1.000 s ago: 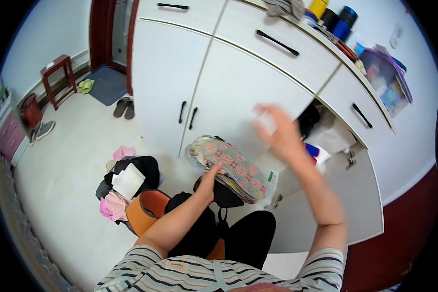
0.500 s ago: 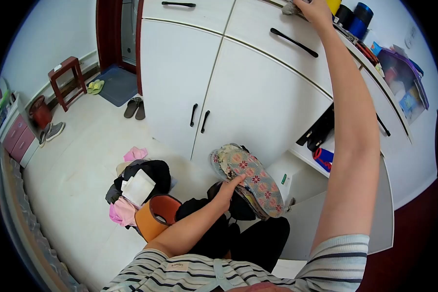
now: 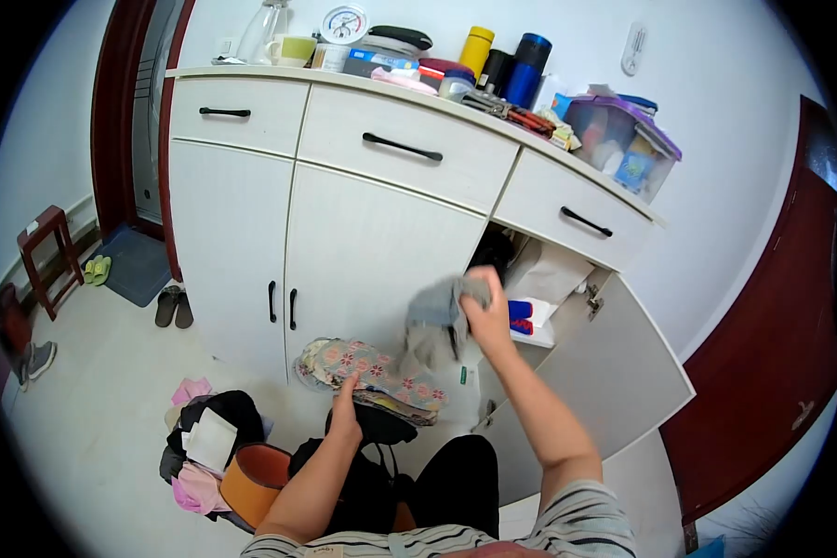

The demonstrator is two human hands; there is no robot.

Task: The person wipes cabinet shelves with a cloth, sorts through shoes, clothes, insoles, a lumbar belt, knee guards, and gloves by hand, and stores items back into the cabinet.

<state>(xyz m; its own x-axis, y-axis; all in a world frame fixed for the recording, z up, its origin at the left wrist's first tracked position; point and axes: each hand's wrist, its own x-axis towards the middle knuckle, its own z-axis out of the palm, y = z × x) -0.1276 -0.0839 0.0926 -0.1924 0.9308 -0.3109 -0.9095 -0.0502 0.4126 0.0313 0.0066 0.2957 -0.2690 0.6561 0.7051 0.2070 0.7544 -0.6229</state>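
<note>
Right hand: the right hand [image 3: 488, 312] has its fingers closed on a gray cloth [image 3: 426, 337].
Gray cloth: it hangs at 8 o'clock from the right hand, in front of the white cupboard [image 3: 367, 246]. It looks blurry.
Left hand: the left hand [image 3: 346, 417] grips the flowery soles [image 3: 398, 379], thumb on top. Its other fingers are hidden.
Flowery soles: they make a stack at 7 o'clock from the gray cloth. I can't tell if the two touch. A black thing [image 3: 387, 427] is just under them.
Clothes heap: the clothes heap [image 3: 239, 416] is on the floor, at 9 o'clock from the left hand.
Orange tub: the orange tub [image 3: 244, 488] is at 8 o'clock from the left hand, beside the clothes heap.
Cupboard door: the door [image 3: 595, 391] is wide open, at 4 o'clock from the right hand.
Cupboard top: a yellow bottle [image 3: 476, 51] stands at 12 o'clock from the right hand, and a clear box [image 3: 614, 139] with a purple lid at 1 o'clock.
</note>
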